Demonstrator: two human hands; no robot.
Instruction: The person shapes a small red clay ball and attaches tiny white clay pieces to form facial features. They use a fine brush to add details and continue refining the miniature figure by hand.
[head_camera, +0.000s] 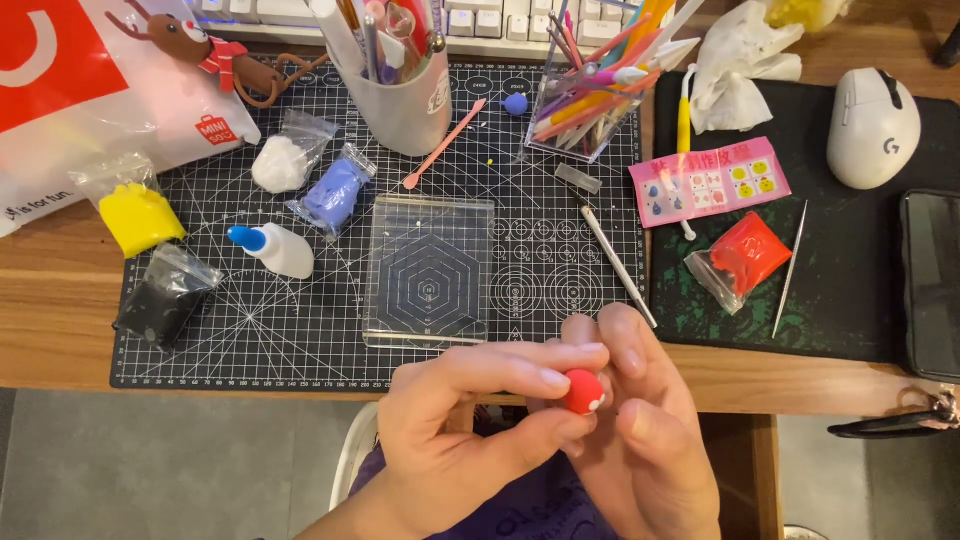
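Note:
A small red clay ball (583, 390) with a tiny white spot sits between my two hands, just past the desk's near edge. My left hand (462, 430) pinches it between thumb and forefinger. My right hand (640, 430) cups it from the right, fingertips touching the ball. Beyond my hands a clear acrylic pressing plate (428, 270) lies on the black cutting mat (260, 330).
Bags of clay lie on the mat: yellow (140, 215), black (165, 300), white (285, 160), blue (335, 192); a red bag (745, 255) is on the dark mouse pad (850, 300). Glue bottle (272, 248), metal tool (617, 265), needle tool (790, 268), pen cup (400, 95), clear tool holder (590, 110), mouse (874, 125), phone (932, 285).

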